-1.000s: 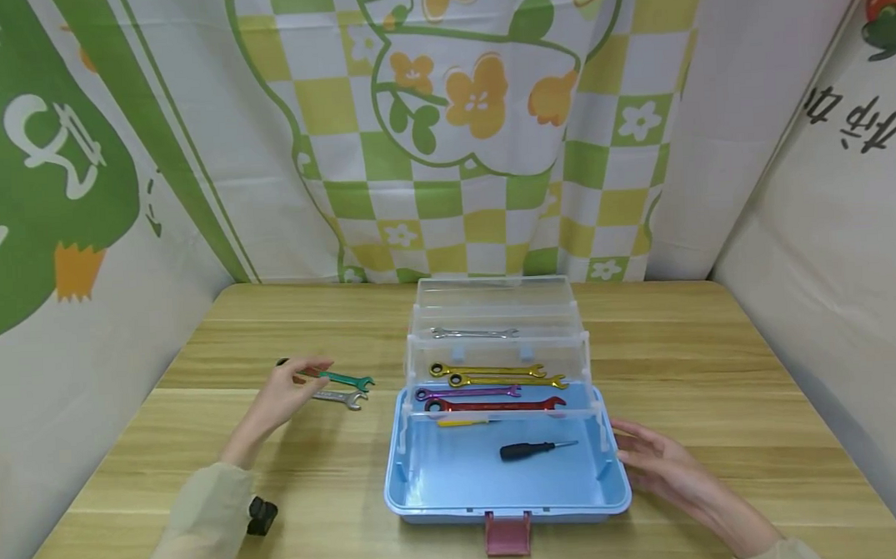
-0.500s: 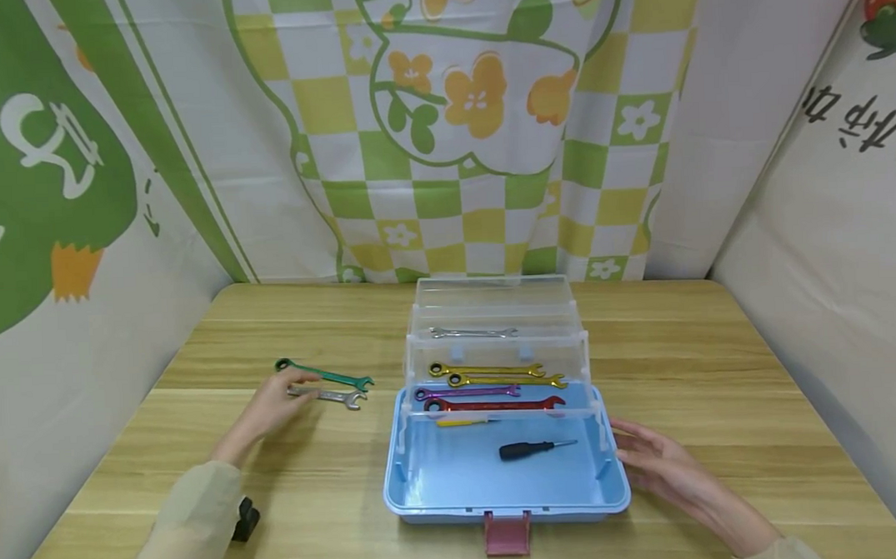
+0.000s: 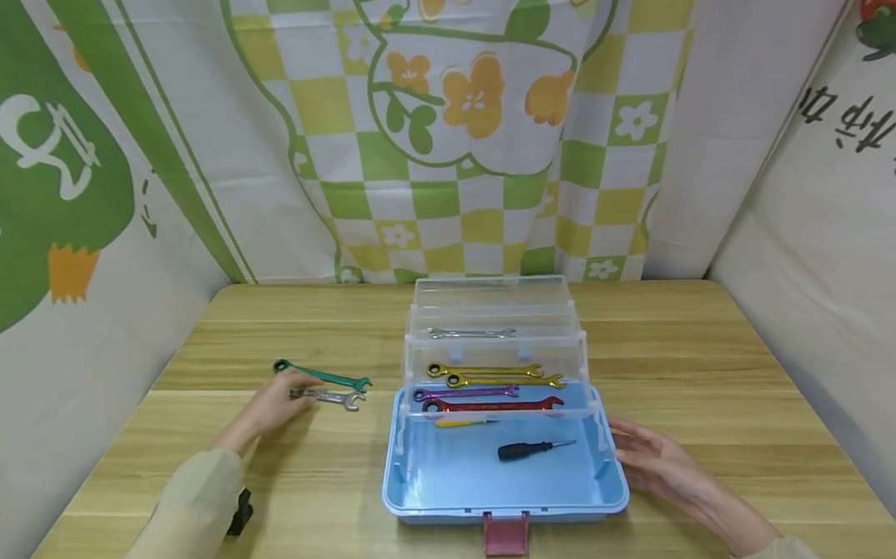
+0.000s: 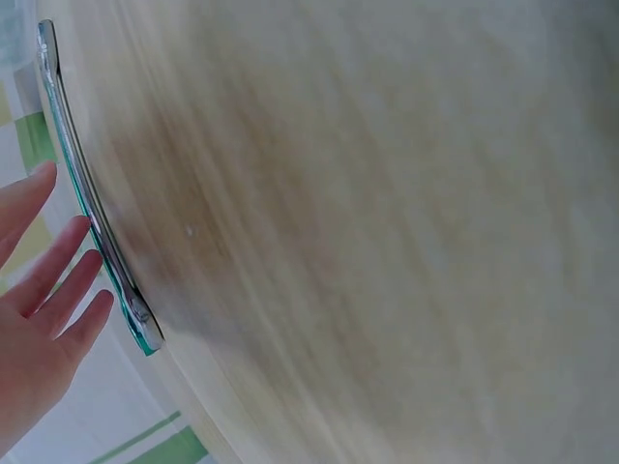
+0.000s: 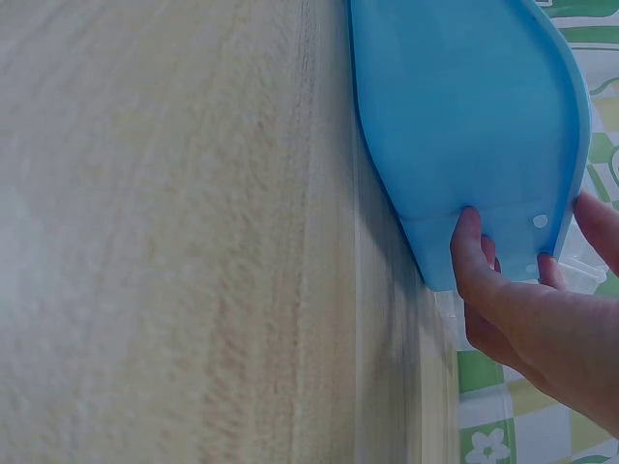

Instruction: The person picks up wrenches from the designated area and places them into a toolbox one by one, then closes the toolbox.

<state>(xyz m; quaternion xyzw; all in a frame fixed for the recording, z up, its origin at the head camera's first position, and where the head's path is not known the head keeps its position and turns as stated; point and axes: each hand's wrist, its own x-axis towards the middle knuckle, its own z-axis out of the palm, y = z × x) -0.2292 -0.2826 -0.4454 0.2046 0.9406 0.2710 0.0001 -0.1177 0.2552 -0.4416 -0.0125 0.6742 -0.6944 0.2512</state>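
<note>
On the left of the table, my left hand (image 3: 275, 401) reaches over the ring end of a silver combination wrench (image 3: 341, 398). In the left wrist view its fingers (image 4: 68, 290) are spread and fairly straight, fingertips right at the silver wrench (image 4: 108, 249). A green ratchet wrench (image 3: 332, 376) lies just behind. My right hand (image 3: 670, 470) rests against the right side of a blue toolbox (image 3: 618, 480); the right wrist view shows fingertips (image 5: 468, 227) touching its outer wall (image 5: 464, 126) and one fingertip at the rim.
Clear stepped trays (image 3: 494, 294) stand raised at the box's back, bearing a silver wrench (image 3: 471, 333), gold, purple (image 3: 468, 393) and red (image 3: 494, 406) wrenches. A black-handled screwdriver (image 3: 526, 450) and a yellow one (image 3: 458, 423) lie below. A pink latch (image 3: 507, 534) hangs in front.
My left hand has moved slightly toward me, from over the green wrench to the silver one, uncovering the green wrench's ring end. The right hand stays at the toolbox.
</note>
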